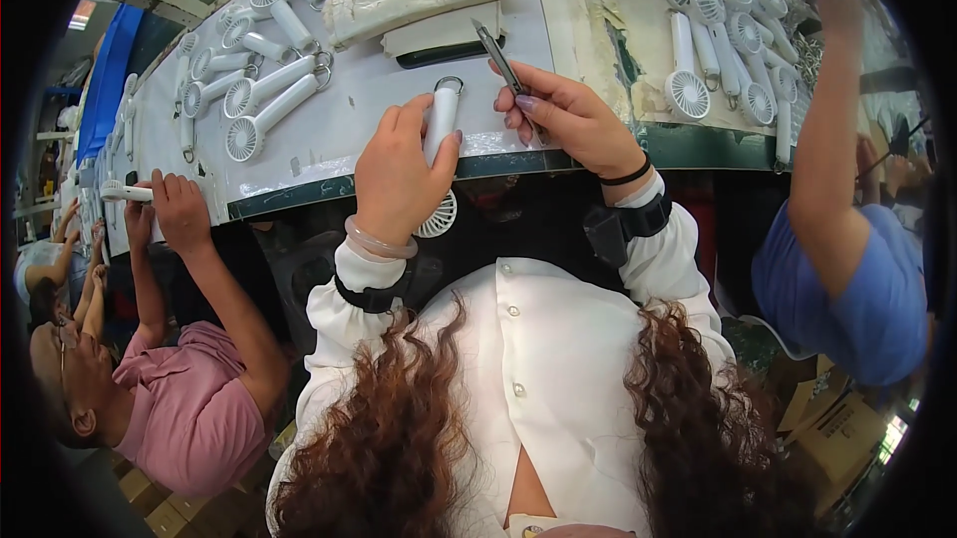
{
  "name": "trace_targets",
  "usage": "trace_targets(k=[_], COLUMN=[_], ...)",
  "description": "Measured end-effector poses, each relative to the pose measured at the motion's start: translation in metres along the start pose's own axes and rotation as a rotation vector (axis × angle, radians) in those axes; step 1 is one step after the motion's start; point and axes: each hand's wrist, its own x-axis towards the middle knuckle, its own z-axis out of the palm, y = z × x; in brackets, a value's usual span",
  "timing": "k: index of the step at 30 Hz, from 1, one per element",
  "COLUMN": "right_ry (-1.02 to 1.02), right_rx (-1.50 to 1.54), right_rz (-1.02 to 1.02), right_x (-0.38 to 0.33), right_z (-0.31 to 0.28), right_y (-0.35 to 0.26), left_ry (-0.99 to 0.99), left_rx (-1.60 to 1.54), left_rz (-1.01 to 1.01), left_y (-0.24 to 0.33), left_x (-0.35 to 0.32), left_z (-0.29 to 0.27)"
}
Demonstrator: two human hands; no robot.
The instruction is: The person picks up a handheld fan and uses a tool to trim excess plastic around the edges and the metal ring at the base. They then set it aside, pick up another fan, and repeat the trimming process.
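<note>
Left hand (397,179) grips a white handheld fan (439,154); right hand (568,119) pinches tweezers (501,59).

Left hand is clenched round the fan's handle at the table (329,129) edge. Fan's long axis runs away from the body: ring end up past the fingers, fan head below the hand, off the table edge. Right hand sits just beside the fan, on its right, grasping the tweezers near their lower end; tips angle up-left, ending near the ring. Right hand is the nearer one to the ring. More fans (264,114) lie well apart, up-left of the left hand.
</note>
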Motion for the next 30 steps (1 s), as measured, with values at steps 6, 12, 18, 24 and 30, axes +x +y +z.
trace_targets(k=[6, 12, 18, 24, 30], right_ry=[0.007, 0.021, 0.023, 0.079, 0.127], right_rx=[-0.001, -0.039, -0.046, -0.133, -0.216], right_rz=[-0.017, -0.033, -0.015, -0.028, -0.010], right_x=[-0.001, -0.001, 0.000, 0.000, -0.003], right_z=[0.002, -0.001, -0.002, 0.007, 0.012], right_y=[0.001, 0.004, 0.005, 0.005, -0.006], left_ry=[0.005, 0.010, 0.002, 0.009, 0.014], left_rx=[-0.010, -0.009, -0.005, 0.022, 0.045], left_rz=[0.009, 0.009, 0.002, 0.012, 0.034], left_y=[0.001, 0.000, 0.000, 0.003, 0.003], left_x=[0.000, 0.000, 0.001, -0.001, -0.003], left_z=[0.000, 0.001, 0.002, 0.001, 0.002])
